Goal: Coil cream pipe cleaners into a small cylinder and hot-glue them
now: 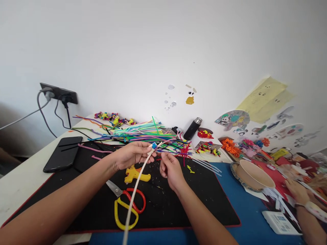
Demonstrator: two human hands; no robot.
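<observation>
My left hand (135, 153) pinches a small blue fuzzy piece (154, 146), perhaps coiled pipe cleaner, between thumb and fingers. Close beside it, my right hand (171, 170) is closed with its fingers curled; whatever lies in them is hidden. A pale cord (136, 187) runs up from the bottom edge across the front of my left hand. Below the hands, a yellow hot glue gun (138, 174) lies on the black mat (178, 207). Scissors (127, 200) with one red and one yellow handle rest nearer to me, blades pointing up-left.
A heap of coloured pipe cleaners (138, 131) spreads behind the hands. A black phone (63, 153) lies left, a black flask (192, 128) leans at the back. Glue sticks (206, 166) and a bowl (255, 175) are right. Another person's hand (297, 190) is at far right.
</observation>
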